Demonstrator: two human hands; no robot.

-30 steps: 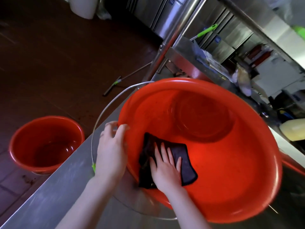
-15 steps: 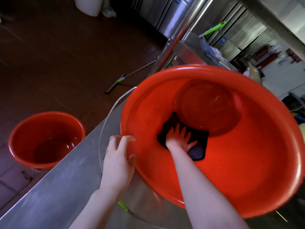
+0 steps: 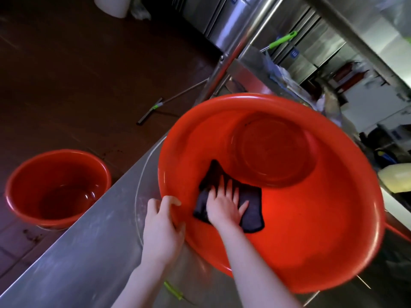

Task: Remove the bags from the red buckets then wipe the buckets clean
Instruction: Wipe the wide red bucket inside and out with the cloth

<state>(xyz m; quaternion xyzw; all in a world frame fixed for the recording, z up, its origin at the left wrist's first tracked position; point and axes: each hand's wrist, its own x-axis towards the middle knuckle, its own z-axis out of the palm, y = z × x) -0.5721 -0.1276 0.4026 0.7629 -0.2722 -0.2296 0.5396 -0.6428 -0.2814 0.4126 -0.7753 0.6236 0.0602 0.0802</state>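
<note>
A steel counter (image 3: 77, 252) carries a large red bucket (image 3: 333, 241) at its left edge, tipped so its mouth faces the person. No bag shows in it, and its glossy inside looks free of obvious dirt. A second red bucket (image 3: 22, 196) stands on the floor below the counter's left edge, also bagless, with a wet sheen at its bottom.

The left hand (image 3: 162, 230) grips the tipped bucket's near-left rim, fingers curled over the lip and thumb outside. Just beside it, inside the bucket, the right hand (image 3: 224, 207) presses a dark cloth (image 3: 251, 210) flat against the near-left wall, fingers straight and spread, pointing toward the round base. The cloth's long axis runs from the base's edge back toward the rim. The rest of the wall lies to the right of the fingers, so the wiping hand seems best placed to sweep that way.
</note>
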